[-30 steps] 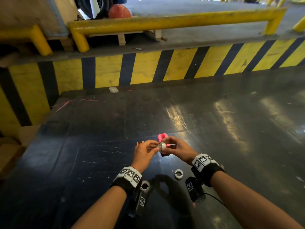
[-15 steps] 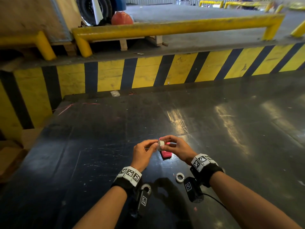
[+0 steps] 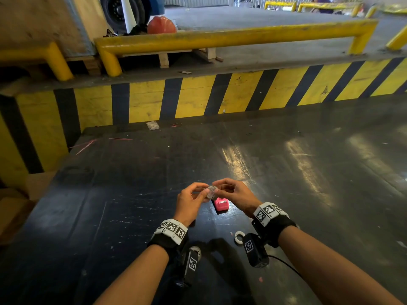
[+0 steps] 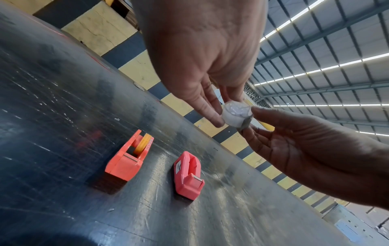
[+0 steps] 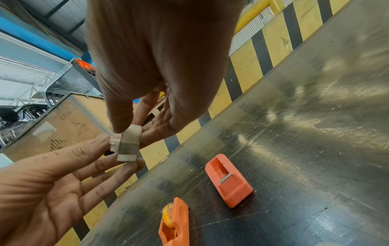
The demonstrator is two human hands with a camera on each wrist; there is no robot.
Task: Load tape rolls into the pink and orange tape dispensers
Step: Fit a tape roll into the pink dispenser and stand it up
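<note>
**Clear tape roll held above counter**

Left hand and right hand each pinch the clear tape roll. Only the wrist views show the orange dispenser, already loaded, beside the empty pink dispenser on the counter.

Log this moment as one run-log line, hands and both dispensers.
both hands pinch clear tape roll | pink dispenser empty on table | orange dispenser holds yellow roll
</note>
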